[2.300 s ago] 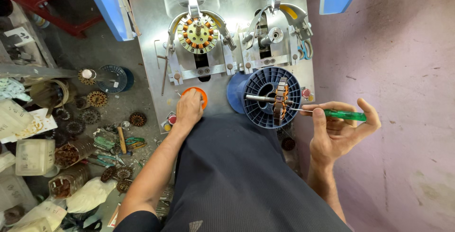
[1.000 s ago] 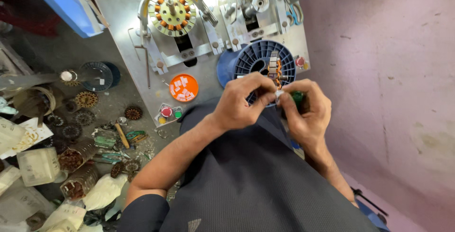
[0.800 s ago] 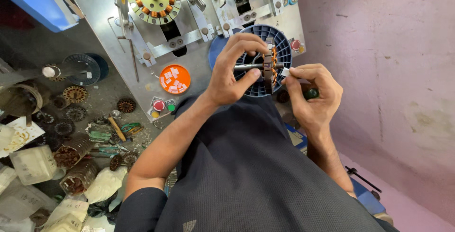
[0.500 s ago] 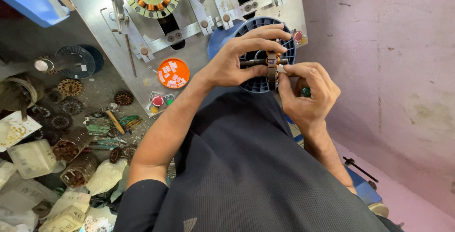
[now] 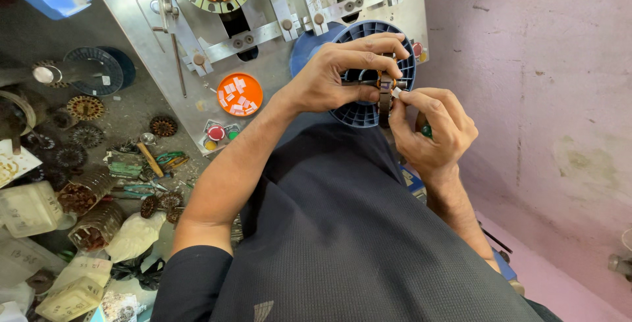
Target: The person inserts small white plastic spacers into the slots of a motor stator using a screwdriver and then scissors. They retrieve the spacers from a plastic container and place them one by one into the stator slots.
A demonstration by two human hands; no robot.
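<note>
While the blue spool (image 5: pixel 359 108) is half hidden behind both hands, a small wound rotor (image 5: pixel 384 95) on its shaft is clamped by the left hand (image 5: pixel 336 75); right hand (image 5: pixel 431 131) fingertips pinched tog. at it, item betw. them too small to tell.

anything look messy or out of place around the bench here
Yes: left of the metal machine plate, loose stator cores, hand tools and crumpled plastic bags lie in a jumbled heap, nothing stacked or sorted.
</note>
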